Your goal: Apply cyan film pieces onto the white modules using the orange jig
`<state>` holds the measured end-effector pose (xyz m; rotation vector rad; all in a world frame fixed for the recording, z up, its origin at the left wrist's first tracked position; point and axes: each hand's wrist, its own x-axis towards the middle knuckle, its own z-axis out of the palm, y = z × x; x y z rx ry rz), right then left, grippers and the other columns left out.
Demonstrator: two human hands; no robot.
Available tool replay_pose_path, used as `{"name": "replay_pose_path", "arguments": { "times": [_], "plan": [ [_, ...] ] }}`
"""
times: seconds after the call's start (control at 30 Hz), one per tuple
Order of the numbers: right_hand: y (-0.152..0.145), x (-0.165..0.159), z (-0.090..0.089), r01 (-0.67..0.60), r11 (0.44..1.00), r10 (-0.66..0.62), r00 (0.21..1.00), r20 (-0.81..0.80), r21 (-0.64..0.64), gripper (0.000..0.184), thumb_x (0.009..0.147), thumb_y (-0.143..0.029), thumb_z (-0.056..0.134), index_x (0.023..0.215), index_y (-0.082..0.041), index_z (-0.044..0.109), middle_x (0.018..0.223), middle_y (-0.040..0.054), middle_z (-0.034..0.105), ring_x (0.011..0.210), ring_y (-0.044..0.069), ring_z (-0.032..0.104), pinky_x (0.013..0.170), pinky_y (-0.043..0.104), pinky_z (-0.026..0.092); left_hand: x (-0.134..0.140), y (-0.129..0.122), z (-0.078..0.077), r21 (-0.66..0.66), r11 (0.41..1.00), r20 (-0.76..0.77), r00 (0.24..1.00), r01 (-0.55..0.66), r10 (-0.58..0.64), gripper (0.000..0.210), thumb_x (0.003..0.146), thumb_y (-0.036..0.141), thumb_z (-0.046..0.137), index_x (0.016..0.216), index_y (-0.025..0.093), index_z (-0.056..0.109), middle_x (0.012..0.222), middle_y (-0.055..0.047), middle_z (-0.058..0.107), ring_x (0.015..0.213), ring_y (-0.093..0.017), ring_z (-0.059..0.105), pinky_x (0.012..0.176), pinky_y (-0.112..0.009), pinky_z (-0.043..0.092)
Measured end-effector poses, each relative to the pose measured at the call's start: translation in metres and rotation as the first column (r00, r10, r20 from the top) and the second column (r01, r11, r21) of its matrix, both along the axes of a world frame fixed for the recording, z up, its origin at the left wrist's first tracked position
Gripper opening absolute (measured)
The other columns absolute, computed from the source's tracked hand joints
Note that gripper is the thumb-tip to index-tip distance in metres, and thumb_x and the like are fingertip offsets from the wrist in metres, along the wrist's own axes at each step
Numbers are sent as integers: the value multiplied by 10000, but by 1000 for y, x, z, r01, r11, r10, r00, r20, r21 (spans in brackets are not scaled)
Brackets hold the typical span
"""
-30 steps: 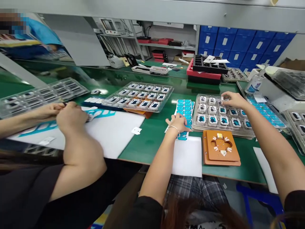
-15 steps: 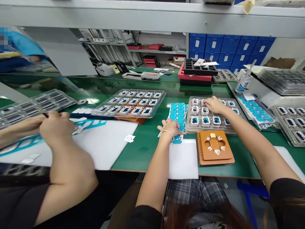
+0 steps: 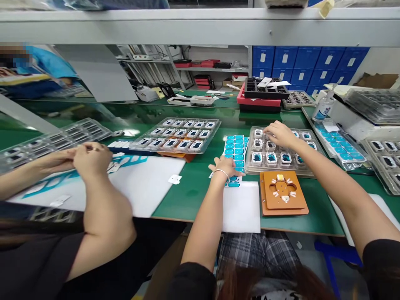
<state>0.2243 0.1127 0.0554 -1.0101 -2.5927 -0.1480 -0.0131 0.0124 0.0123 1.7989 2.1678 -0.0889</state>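
Note:
My left hand lies with its fingers spread on a sheet of blue rounded stickers. My right hand is over the back row of a clear plastic tray that holds small white-framed parts with dark or blue centres. Its fingers are bent together at the tips, over one pocket; what they grip, if anything, is hidden. In front of the tray sits an orange fixture with a shaped recess and small white pads. To its left lies a white foam sheet, just below my left hand.
A co-worker's hands are at work on the left over a large white sheet. Another filled tray rests partly on an orange block. At right are bagged blue stickers, a clear bottle and stacked trays.
The view has shifted slightly, moving the scene a little rightward on the left side. My right fingertips have moved slightly left over the tray. My left hand stays on the sticker sheet.

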Motion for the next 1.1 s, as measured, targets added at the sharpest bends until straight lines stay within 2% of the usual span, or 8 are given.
{"name": "replay_pose_path", "arguments": {
  "times": [0.13, 0.23, 0.3, 0.57, 0.73, 0.9, 1.0, 1.1],
  "plan": [
    [-58, 14, -1, -113, 988, 119, 991, -56, 103, 315, 951, -197, 401, 1084, -218, 687, 1012, 112, 660, 920, 274, 519, 826, 437, 442, -2, 1, -2, 2, 1000, 0, 1000, -12, 12, 538, 610, 680, 764, 944, 276, 640, 1292, -107, 511, 1279, -378, 390, 954, -503, 381],
    [-103, 41, -14, -283, 896, 334, 937, -100, 343, 298, 931, -156, 467, 1064, -291, 698, 938, 71, 678, 818, 240, 534, 697, 394, 467, -3, 1, -2, 8, 999, 5, 999, -32, 32, 527, 605, 656, 782, 940, 270, 654, 1302, -111, 502, 1291, -394, 375, 971, -521, 365],
    [-126, 60, -24, -302, 865, 381, 915, -133, 401, 332, 912, -141, 524, 1122, -345, 683, 923, 50, 692, 799, 232, 568, 660, 383, 484, -3, 2, -2, 9, 999, 19, 999, -34, 34, 493, 603, 630, 798, 909, 266, 667, 1306, -108, 502, 1299, -395, 369, 984, -525, 356],
    [-169, 70, -39, -286, 953, 293, 782, -550, 102, 413, 889, -120, 588, 1180, -404, 660, 880, 47, 675, 749, 222, 656, 634, 389, 544, -5, 3, -3, 2, 999, 54, 997, -49, 49, 517, 538, 649, 821, 846, 264, 665, 1285, -87, 534, 1256, -380, 432, 967, -522, 392],
    [-170, 69, -38, -295, 948, 310, 779, -546, 118, 212, 923, -179, 585, 1077, -285, 685, 873, 56, 685, 745, 191, 669, 627, 322, 553, -4, 2, -6, 64, 998, 93, 995, -29, 23, 454, 547, 514, 869, 777, 211, 620, 1144, -79, 607, 1205, -390, 474, 956, -516, 401],
    [-168, 76, -34, -203, 972, 234, 841, -488, 117, 65, 923, -188, 604, 959, -192, 659, 786, 35, 665, 673, 141, 619, 583, 254, 492, -3, -3, -9, 243, 969, 260, 961, 30, -95, 223, 733, 273, 750, 802, 191, 554, 791, 1, 623, 845, -203, 613, 831, -348, 465],
    [-172, 77, -34, -147, 985, 172, 897, -407, 93, 107, 937, -244, 601, 861, -188, 651, 674, 4, 644, 568, 123, 569, 529, 255, 418, -7, -7, -7, 408, 913, 353, 920, 14, -171, 204, 768, 203, 684, 911, 186, 540, 784, 18, 608, 662, -125, 569, 675, -254, 464],
    [-175, 75, -37, -117, 993, 108, 925, -365, -3, 173, 954, -306, 581, 857, -186, 657, 622, -13, 639, 516, 112, 553, 508, 250, 385, -7, -12, 0, 585, 811, 399, 878, -23, -263, 233, 830, 215, 615, 1053, 179, 555, 873, -16, 627, 712, -127, 581, 704, -265, 476]
  ]
}}
